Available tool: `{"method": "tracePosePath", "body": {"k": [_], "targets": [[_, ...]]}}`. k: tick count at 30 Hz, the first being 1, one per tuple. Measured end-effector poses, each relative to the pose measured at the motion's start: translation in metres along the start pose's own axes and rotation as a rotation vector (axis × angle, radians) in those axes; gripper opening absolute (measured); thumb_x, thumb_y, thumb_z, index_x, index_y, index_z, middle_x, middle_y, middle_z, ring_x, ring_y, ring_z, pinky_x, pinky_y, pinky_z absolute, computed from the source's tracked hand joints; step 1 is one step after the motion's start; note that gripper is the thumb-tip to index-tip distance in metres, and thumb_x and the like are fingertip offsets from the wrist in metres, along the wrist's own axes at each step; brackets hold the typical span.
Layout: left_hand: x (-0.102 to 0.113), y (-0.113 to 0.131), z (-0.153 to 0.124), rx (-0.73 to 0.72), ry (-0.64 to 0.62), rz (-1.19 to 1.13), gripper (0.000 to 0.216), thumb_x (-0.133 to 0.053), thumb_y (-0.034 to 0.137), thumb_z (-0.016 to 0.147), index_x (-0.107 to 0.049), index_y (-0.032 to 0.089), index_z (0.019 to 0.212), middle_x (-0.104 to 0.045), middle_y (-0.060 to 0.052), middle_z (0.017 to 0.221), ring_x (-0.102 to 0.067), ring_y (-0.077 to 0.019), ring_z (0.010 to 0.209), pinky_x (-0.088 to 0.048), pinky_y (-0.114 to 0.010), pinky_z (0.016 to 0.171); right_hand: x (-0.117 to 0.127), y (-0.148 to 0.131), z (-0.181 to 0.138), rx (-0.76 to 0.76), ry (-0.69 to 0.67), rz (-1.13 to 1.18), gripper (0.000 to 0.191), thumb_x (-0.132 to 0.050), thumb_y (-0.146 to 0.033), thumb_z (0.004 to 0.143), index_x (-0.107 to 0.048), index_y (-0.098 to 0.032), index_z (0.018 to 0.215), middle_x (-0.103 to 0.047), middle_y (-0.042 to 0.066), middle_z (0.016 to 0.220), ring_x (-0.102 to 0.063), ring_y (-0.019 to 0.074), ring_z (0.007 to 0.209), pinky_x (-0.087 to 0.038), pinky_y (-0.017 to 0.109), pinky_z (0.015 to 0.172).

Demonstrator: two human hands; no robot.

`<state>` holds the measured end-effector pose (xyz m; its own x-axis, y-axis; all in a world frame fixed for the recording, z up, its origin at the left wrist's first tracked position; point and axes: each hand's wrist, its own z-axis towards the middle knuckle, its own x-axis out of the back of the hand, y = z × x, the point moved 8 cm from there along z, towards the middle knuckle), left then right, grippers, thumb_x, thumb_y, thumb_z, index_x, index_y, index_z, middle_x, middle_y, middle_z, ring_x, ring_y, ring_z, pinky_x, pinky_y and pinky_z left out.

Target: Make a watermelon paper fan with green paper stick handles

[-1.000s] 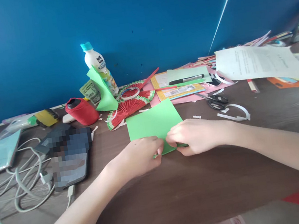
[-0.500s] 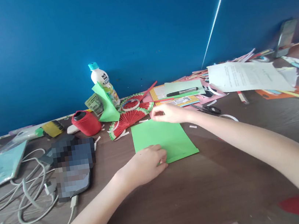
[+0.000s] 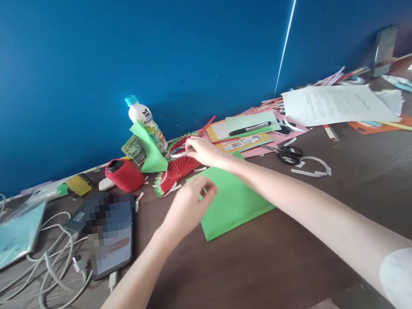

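My right hand (image 3: 205, 150) has its fingers closed on the edge of a roll of white tape (image 3: 177, 154), which is over a red pleated paper fan (image 3: 176, 174) with green and white edges. Part of the roll is hidden by the fingers. Just above the left side of a green sheet of paper (image 3: 231, 202), my left hand (image 3: 191, 200) hovers with curved fingers, a gap between thumb and fingertips and nothing in it. The green sheet lies flat, with a narrow folded strip along its near edge and my right forearm across its right part.
Behind the fan stand a white bottle (image 3: 143, 117) and a folded green paper (image 3: 149, 149). A red thread spool (image 3: 124, 175), a phone (image 3: 116, 238) and tangled cables (image 3: 50, 278) are on the left. Black scissors (image 3: 286, 153), a marker (image 3: 250, 129) and printed sheets (image 3: 337, 104) lie right.
My right hand has moved left and away from me, from the green sheet's far edge to the tape roll. My left hand has lifted off the sheet, which now sits slightly turned.
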<state>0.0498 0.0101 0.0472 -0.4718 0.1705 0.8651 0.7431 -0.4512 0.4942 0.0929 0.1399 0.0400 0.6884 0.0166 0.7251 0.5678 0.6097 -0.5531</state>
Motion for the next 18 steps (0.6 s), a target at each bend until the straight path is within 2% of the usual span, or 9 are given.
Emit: {"method": "tracePosePath", "body": {"k": [2,4,5,7,10,13,15,18], "targets": [[0.030,-0.015,0.001,0.054,0.258,0.076,0.020,-0.037,0.027,0.087,-0.054,0.018,0.091,-0.058,-0.005,0.093,-0.052,-0.0168,0.090,-0.041,-0.029,0.081,0.019,-0.008,-0.008,0.021,0.011,0.013,0.004,-0.051,-0.012,0.080,-0.054,-0.014,0.080,-0.053,0.004,0.084,-0.049,0.0145,0.079,-0.038,0.029,0.075],[0.054,-0.026,-0.002,0.088,0.481,0.197,0.025,-0.039,0.028,0.086,-0.053,0.017,0.104,-0.053,-0.011,0.110,-0.046,-0.0215,0.106,-0.036,-0.035,0.092,0.037,-0.022,-0.019,0.084,-0.005,0.065,0.002,-0.052,-0.013,0.079,-0.054,-0.014,0.079,-0.053,0.002,0.083,-0.049,0.0130,0.075,-0.038,0.027,0.071],[0.060,-0.029,-0.003,0.090,0.522,0.240,0.030,-0.040,0.030,0.086,-0.050,0.017,0.112,-0.049,-0.012,0.120,-0.041,-0.0238,0.113,-0.033,-0.038,0.095,0.043,-0.029,-0.026,0.118,-0.034,0.101,0.001,-0.053,-0.014,0.079,-0.054,-0.014,0.079,-0.054,0.002,0.082,-0.049,0.0124,0.073,-0.038,0.027,0.070],[0.060,-0.032,-0.001,0.070,0.500,0.283,0.033,-0.039,0.031,0.087,-0.050,0.019,0.115,-0.046,-0.012,0.127,-0.036,-0.0260,0.118,-0.031,-0.041,0.096,0.050,-0.040,-0.040,0.148,-0.095,0.159,0.003,-0.053,-0.017,0.080,-0.056,-0.015,0.081,-0.057,0.002,0.083,-0.049,0.0114,0.070,-0.039,0.027,0.067],[0.044,-0.031,0.005,0.029,0.328,0.234,0.028,-0.037,0.029,0.087,-0.061,0.019,0.096,-0.061,-0.008,0.107,-0.048,-0.0233,0.105,-0.034,-0.037,0.091,0.053,-0.046,-0.057,0.154,-0.120,0.206,0.007,-0.053,-0.019,0.080,-0.058,-0.016,0.084,-0.059,0.002,0.083,-0.052,0.0119,0.071,-0.041,0.028,0.066],[0.027,-0.035,0.007,0.124,0.208,0.048,0.028,-0.041,0.032,0.083,-0.064,0.018,0.077,-0.066,-0.002,0.080,-0.055,-0.0168,0.076,-0.040,-0.028,0.075,0.057,-0.043,-0.065,0.122,0.026,0.274,0.016,-0.051,-0.017,0.081,-0.059,-0.015,0.094,-0.058,0.007,0.099,-0.056,0.0139,0.083,-0.046,0.030,0.073],[0.021,-0.039,0.005,0.206,0.198,-0.060,0.031,-0.044,0.039,0.081,-0.065,0.019,0.072,-0.064,0.001,0.071,-0.051,-0.0144,0.064,-0.039,-0.024,0.064,0.057,-0.044,-0.070,0.130,0.117,0.269,0.025,-0.050,-0.014,0.080,-0.058,-0.016,0.104,-0.055,0.010,0.113,-0.056,0.0167,0.098,-0.046,0.034,0.084],[0.017,-0.040,0.002,0.255,0.222,-0.142,0.033,-0.045,0.043,0.079,-0.067,0.019,0.071,-0.059,0.002,0.063,-0.044,-0.0123,0.056,-0.034,-0.022,0.056,0.052,-0.049,-0.075,0.146,0.142,0.202,0.034,-0.048,-0.013,0.082,-0.057,-0.018,0.114,-0.055,0.009,0.120,-0.053,0.0190,0.108,-0.044,0.037,0.092]]}}
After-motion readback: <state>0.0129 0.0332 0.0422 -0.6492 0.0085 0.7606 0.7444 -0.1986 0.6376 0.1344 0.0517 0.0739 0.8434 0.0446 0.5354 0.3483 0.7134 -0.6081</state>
